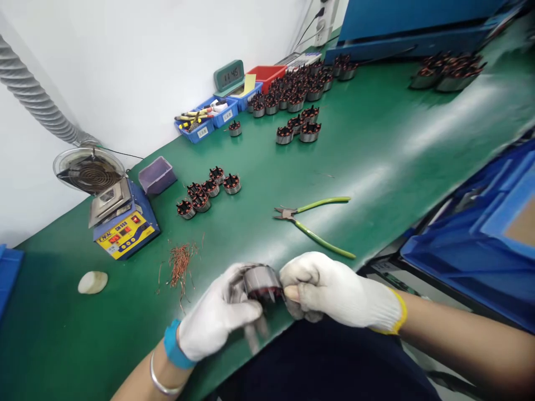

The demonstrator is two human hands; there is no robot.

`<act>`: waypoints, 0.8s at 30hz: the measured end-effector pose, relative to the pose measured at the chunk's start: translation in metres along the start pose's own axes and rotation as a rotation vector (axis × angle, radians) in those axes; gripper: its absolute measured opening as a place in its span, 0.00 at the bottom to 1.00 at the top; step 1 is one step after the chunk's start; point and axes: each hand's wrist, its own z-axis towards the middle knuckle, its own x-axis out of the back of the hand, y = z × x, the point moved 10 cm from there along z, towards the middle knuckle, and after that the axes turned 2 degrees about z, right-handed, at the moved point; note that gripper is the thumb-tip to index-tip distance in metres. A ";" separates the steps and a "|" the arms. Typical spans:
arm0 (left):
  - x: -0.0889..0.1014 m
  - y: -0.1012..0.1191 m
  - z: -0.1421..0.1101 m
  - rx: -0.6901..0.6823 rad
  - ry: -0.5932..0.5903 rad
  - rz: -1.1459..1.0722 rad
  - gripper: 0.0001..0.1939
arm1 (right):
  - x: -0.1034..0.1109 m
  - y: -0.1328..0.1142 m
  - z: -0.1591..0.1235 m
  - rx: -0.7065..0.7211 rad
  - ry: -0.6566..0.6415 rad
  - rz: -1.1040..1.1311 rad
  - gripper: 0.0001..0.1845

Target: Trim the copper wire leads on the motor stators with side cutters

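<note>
My left hand (217,317), in a white glove with a blue cuff, is wrapped round a small round motor stator (262,283) with copper windings, held at the front edge of the green bench (376,145). From the right, my right hand (330,289), in a white glove with a yellow cuff, pinches at the stator's side with fingers closed. Green-handled cutters (315,223) lie just beyond my hands. A heap of cut copper wire scraps (180,262) lies to the left.
A small cluster of stators (207,192) sits mid-bench, many more (292,94) farther back. A blue and yellow solder pot (121,220), purple tray (157,175), blue tool bins (209,120), a clock (228,74) and blue crates (480,234) at right surround the area.
</note>
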 end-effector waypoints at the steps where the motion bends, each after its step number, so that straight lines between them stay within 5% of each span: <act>1: 0.002 0.016 -0.003 -0.123 0.035 0.081 0.18 | -0.003 0.008 0.000 -0.048 -0.010 0.114 0.20; 4: -0.012 0.068 -0.031 -0.641 0.085 0.578 0.09 | -0.011 0.014 -0.002 -0.090 -0.041 0.335 0.24; 6: -0.023 0.079 -0.050 -0.864 0.125 0.790 0.12 | -0.013 0.006 -0.006 -0.086 -0.080 0.325 0.25; 8: -0.015 0.076 -0.050 -0.837 0.270 0.815 0.23 | -0.012 -0.009 -0.009 -0.025 -0.112 0.176 0.23; 11: -0.001 0.059 -0.030 -0.590 0.385 0.798 0.34 | -0.006 -0.023 -0.008 0.090 -0.053 -0.079 0.20; 14: -0.014 0.067 -0.025 -0.715 0.436 1.034 0.17 | -0.013 0.005 0.002 -0.033 -0.010 0.160 0.21; 16: -0.019 0.074 -0.032 -0.845 0.559 1.211 0.13 | -0.022 0.028 0.007 -0.135 0.007 0.406 0.22; 18: -0.015 0.073 -0.034 -0.843 0.629 1.242 0.13 | -0.025 0.035 0.008 -0.162 0.003 0.422 0.21; 20: -0.007 0.066 -0.031 -0.780 0.630 1.150 0.13 | -0.013 0.022 0.005 -0.072 0.042 0.122 0.20; 24: 0.001 0.054 -0.027 -0.724 0.617 1.000 0.20 | 0.008 -0.052 -0.020 0.458 0.331 -0.853 0.15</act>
